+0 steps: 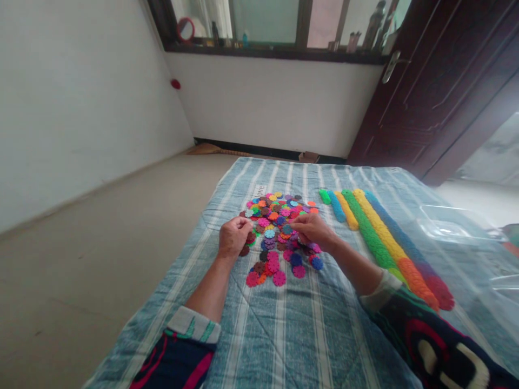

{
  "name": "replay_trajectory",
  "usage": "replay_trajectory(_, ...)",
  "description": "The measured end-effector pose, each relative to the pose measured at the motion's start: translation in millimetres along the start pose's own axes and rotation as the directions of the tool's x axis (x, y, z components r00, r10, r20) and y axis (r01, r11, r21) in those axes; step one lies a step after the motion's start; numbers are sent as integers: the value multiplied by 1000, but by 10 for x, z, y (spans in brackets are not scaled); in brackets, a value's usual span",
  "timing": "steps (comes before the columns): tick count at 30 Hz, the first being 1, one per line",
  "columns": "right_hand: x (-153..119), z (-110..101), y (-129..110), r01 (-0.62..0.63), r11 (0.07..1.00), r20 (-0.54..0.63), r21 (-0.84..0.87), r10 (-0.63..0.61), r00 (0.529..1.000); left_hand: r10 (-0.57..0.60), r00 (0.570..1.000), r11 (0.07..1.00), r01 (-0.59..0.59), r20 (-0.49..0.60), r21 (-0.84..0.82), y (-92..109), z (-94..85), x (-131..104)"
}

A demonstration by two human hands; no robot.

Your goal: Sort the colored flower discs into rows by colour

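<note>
A loose pile of colourful notched plastic discs lies spread on the striped bedcover. At its left edge is my left hand, thumb and fingers pinched together; whatever is between them is hidden or too small to tell. My right hand reaches over the pile's right side, its fingertips closed at the edge of a blue-grey disc. Nearer to me, a few pink discs lie apart from the main heap. To the right, rows of stacked discs form long rods, among them a green one and a yellow one.
The blue-and-white striped cover lies under everything. Clear plastic containers stand at the right. A dark red door is at the back right, and a windowsill with bottles and a mirror runs along the back wall.
</note>
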State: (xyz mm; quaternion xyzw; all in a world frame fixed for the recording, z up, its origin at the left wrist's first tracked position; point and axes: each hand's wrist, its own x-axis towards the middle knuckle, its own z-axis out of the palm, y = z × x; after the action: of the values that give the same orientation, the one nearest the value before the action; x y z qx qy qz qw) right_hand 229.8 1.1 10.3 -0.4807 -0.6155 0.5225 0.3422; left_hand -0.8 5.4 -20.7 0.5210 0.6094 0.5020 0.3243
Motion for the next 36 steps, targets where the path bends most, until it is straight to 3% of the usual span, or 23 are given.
replay_trajectory(10,-119,-210,-45,53,981,-54,-187,-64,996,-27,999,1000,28,-24,14,59,-10,23)
replay_trajectory(15,-114,-421,26,30,956,-90,-293,-59,994,-2,1000,1000,2,-27,23,12,-16,44)
replay_trajectory(18,-94,-712,49,19,840,-148,-543,-118,982,13,999,999,-11,-32,40,5,-23,52)
replay_trajectory(21,-97,-1079,56,-64,583,-214,-810,-192,958,10,999,999,-8,-38,46,30,-22,41)
replay_trajectory(23,-109,-1280,68,-149,426,-233,-892,-151,961,2,999,999,-1,-40,43,55,-18,27)
replay_trajectory(25,-119,-1406,93,-190,332,-234,-924,-97,967,-10,999,999,12,-40,32,78,-14,13)
replay_trajectory(36,-110,-1444,169,-230,247,-240,-941,-8,971,-15,999,999,16,-45,38,76,-17,18)
